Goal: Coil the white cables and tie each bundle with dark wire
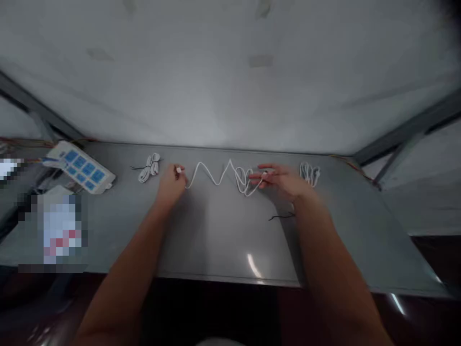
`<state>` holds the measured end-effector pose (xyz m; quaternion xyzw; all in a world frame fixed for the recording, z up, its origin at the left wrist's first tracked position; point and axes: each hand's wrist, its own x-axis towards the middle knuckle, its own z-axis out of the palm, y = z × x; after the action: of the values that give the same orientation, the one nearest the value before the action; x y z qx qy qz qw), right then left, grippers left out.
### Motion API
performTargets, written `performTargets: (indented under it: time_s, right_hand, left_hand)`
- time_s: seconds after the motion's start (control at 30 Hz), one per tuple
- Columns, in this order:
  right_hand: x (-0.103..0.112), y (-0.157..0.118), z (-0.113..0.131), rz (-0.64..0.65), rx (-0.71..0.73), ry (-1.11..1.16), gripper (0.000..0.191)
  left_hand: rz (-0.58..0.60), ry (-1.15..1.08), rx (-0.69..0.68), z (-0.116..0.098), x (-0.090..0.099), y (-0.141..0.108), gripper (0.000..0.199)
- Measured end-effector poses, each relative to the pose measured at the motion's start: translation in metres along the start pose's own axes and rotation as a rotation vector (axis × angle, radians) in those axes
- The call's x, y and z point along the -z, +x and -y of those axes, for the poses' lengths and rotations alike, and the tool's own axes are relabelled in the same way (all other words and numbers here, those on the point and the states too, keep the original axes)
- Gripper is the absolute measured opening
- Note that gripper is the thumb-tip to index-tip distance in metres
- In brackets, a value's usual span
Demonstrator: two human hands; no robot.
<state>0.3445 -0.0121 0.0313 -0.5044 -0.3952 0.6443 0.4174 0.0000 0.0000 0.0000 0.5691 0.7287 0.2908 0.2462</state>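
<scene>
A white cable (217,183) runs in a zigzag between my two hands, low over the grey table. My left hand (170,185) is closed on one end of it, and a small white connector pokes out at the fingertips. At the other side the cable gathers into loose loops by my right hand (283,181). Its fingers stretch to the left, with a small white piece of the cable held between them. Below the right wrist, a thin black wire end (281,217) lies on the table, partly hidden by the arm.
A bundled white cable (154,166) with dark wire ends lies left of my left hand. Another coiled white cable (309,174) sits beyond my right wrist. At the far left is a white box with blue panels (84,168). A pale wall (216,86) rises behind the table (230,240).
</scene>
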Motion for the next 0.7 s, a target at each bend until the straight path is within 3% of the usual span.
performTargets:
  time_s: [0.1, 0.23, 0.5, 0.6, 0.7]
  right_hand:
    - [0.019, 0.000, 0.003, -0.079, -0.086, -0.126, 0.006]
    - [0.040, -0.004, 0.010, -0.264, -0.130, -0.181, 0.016]
    - [0.070, -0.017, 0.019, -0.945, 0.095, -0.332, 0.025]
    - [0.074, -0.019, 0.020, -0.996, 0.144, -0.371, 0.022]
    - [0.065, -0.016, 0.020, -0.909, 0.199, -0.376, 0.018]
  left_hand:
    - [-0.090, 0.096, 0.005, 0.006, 0.008, 0.002, 0.026]
    - [-0.175, 0.208, 0.022, 0.007, 0.014, 0.003, 0.026]
    - [-0.297, 0.208, 0.076, 0.003, 0.025, 0.004, 0.029]
    - [-0.348, 0.167, 0.061, 0.006, 0.029, 0.006, 0.030]
    - [-0.331, 0.071, -0.014, 0.007, 0.029, 0.005, 0.035]
